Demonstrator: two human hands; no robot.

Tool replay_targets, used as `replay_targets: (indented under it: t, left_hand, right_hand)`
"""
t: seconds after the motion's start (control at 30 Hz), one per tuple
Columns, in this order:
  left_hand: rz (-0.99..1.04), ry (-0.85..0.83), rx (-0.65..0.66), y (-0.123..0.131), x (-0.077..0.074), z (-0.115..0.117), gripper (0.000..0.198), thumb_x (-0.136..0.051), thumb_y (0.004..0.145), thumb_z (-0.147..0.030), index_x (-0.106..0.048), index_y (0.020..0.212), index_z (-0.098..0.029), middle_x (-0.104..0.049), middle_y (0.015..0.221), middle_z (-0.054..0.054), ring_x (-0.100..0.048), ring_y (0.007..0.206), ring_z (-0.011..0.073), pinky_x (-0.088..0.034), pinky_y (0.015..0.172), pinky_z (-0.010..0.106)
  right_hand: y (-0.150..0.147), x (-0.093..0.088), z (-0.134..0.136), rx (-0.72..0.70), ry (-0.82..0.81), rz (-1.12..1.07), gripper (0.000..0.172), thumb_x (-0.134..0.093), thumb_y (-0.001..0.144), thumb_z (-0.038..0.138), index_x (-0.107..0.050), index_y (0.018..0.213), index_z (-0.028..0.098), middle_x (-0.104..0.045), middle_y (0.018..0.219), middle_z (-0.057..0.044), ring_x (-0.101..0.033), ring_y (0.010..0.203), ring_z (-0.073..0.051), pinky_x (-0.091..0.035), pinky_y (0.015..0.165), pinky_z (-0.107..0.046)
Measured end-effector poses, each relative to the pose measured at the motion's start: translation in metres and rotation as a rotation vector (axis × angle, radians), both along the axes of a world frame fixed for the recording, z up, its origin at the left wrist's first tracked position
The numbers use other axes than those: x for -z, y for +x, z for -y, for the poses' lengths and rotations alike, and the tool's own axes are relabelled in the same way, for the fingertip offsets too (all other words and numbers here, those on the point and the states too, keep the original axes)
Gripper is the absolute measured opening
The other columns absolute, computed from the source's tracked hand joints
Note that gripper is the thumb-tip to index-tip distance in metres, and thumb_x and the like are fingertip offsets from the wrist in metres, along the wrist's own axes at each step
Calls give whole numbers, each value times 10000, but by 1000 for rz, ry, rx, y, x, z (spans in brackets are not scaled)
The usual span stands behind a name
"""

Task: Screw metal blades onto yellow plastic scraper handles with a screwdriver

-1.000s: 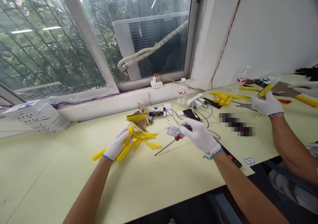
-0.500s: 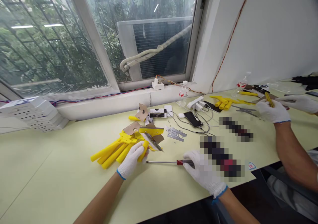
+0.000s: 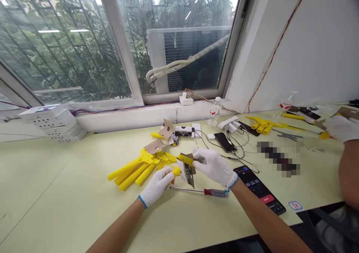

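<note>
Hands in white knit cotton gloves: left hand (image 3: pixel 156 185) closed around a stubby yellow plastic bar (image 3: pixel 176 171), right hand (image 3: pixel 215 167) pinching a yellow bracket with perforated steel plate (image 3: pixel 188 175). Just below, on the pale green desk (image 3: pixel 56 193), a red-handled steel screwdriver (image 3: pixel 213 192), beside a black phone (image 3: pixel 258 187); leftward, a heap of yellow plastic rods (image 3: pixel 131 173).

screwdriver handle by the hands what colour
The screwdriver handle is red near the shaft, then clear grey; shows best in the head view.

The white-gloved left hand (image 3: pixel 156 185) grips a yellow plastic bar (image 3: pixel 176 171). The white-gloved right hand (image 3: pixel 215 167) holds a flat yellow plastic bracket (image 3: pixel 183 159) beside it. A red-handled steel screwdriver (image 3: pixel 215 192) lies just below both hands.
</note>
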State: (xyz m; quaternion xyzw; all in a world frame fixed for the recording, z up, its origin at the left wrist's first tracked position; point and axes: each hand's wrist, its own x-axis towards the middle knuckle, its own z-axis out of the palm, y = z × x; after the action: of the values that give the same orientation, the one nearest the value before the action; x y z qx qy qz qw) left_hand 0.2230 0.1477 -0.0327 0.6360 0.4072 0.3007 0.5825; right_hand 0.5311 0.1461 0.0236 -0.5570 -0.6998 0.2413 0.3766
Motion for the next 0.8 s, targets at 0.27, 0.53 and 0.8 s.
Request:
replay_targets:
  t: [0.27,0.53,0.8]
  left_hand:
    - [-37,0,-127,1,-4,0,426,-633,985,-581,-668,1124,-180,-568,825,-26,-462,587,107,-355,530,237]
    - [-257,224,-31,-9,-10,-7,441,-589,1033,-422,-606,1422,-215,-713,1046,26,-628,773,184,-492,726,315]
    - [-467,650,96,-8,10,1,1124,-860,785,-451,-300,1736,-242,-477,1680,216,-515,1494,462,-455,1223,643]
  right_hand:
    - [-25,13,1,-75,-151,-129,439,-647,1052,468,-672,1257,81,-679,1164,-93,-669,1070,-130,-625,973,-309]
    - [-29,17,5,-148,-301,-220,430,-621,1065,473,-689,1270,101,-684,1216,-107,-668,1100,-130,-622,1003,-308]
    - [-33,20,8,-231,-420,-250,437,-633,1055,491,-704,1233,98,-693,1203,-100,-671,1107,-138,-617,1020,-318]
